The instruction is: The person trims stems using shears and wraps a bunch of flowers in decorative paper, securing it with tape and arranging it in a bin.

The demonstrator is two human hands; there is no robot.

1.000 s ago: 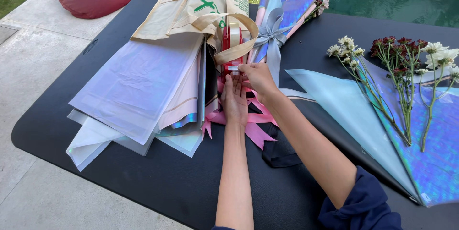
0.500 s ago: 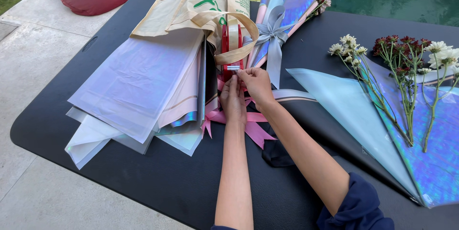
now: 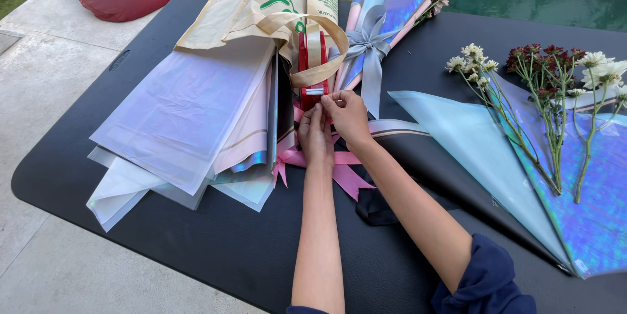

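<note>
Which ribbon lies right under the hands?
The pink ribbon, loose on the black mat under both wrists; the grey-blue ribbon is tied round the wrapped bouquet farther back.

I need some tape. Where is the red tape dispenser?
Head view, centre: the red tape dispenser stands under the cloth bag's strap, just beyond both hands.

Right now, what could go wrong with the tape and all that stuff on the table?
The tape dispenser has a cutting edge right by both hands' fingertips, so a finger might get nicked. The pulled tape could stick to the pink ribbon under the left hand and right hand. The tote bag handle loops around the dispenser and might snag it.
</note>
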